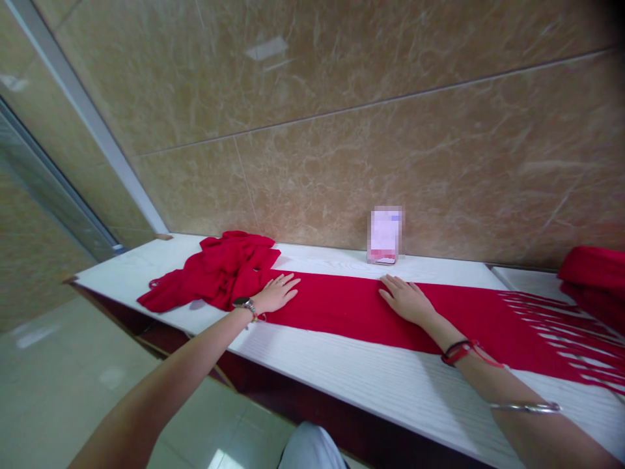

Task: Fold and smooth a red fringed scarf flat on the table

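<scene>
A red scarf lies stretched flat along a white countertop, its fringe spread out at the right. My left hand rests flat on it, fingers apart, where the smooth stretch meets a crumpled heap of red cloth. Farther right, my right hand presses palm down on the scarf near its far edge, with the fingers extended. Neither hand grips the cloth. Whether the heap and the flat part are one piece is not fully clear.
A blurred, phone-like upright object leans against the tan marble wall behind the scarf. More folded red cloth sits at the right end. The white countertop has dark shelving below its front edge; a small brown block is at the back left.
</scene>
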Motion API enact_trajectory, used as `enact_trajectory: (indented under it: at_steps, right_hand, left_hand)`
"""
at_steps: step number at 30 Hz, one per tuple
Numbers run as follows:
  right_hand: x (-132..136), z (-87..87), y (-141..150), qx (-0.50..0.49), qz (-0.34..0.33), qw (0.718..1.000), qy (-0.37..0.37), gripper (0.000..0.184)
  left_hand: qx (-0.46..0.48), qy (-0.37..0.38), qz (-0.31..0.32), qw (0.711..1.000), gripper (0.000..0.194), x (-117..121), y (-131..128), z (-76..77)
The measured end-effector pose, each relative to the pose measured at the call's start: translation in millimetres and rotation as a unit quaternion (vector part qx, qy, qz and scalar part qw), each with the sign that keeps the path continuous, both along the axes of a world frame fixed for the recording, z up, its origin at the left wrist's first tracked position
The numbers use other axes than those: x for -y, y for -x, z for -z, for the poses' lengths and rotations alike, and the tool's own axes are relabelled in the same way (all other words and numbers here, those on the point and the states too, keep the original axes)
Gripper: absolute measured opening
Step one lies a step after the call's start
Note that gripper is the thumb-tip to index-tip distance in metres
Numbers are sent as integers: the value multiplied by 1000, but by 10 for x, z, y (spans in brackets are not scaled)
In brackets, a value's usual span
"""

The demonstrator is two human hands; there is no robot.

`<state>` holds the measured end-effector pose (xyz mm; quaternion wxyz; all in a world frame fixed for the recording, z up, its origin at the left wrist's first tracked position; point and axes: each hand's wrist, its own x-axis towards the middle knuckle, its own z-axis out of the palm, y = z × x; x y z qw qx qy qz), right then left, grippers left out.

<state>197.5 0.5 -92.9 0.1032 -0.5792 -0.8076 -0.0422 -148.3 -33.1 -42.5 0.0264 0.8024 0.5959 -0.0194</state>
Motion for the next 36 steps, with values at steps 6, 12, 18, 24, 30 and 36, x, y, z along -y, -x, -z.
enact_trajectory:
  at_steps: [6, 12, 18, 24, 30, 36]
  right_hand:
    - [26, -25, 6, 11, 2, 1000, -2, 45]
    - [21, -14, 3, 16, -4, 1000, -12, 44]
    - [65, -70, 18, 19, -2, 1000, -7, 45]
    - [83, -110, 33, 11, 9, 1000, 13, 45]
    - [70, -93, 25, 7, 3, 1000, 10, 45]
    - [98, -129, 13, 1, 13, 1000, 18, 46]
  left_hand:
    - [-31, -19, -37, 999, 45, 57, 240, -74]
    - [0, -85, 72, 994, 47, 198, -295, -60]
    - [-3, -36, 47, 998, 49, 232, -280, 158]
    - [-45, -36, 32, 998, 45, 339, -49, -41]
    - [17, -80, 177, 981, 47, 412, -803, -66]
    - [-10, 3, 182, 983, 45, 429, -814, 71]
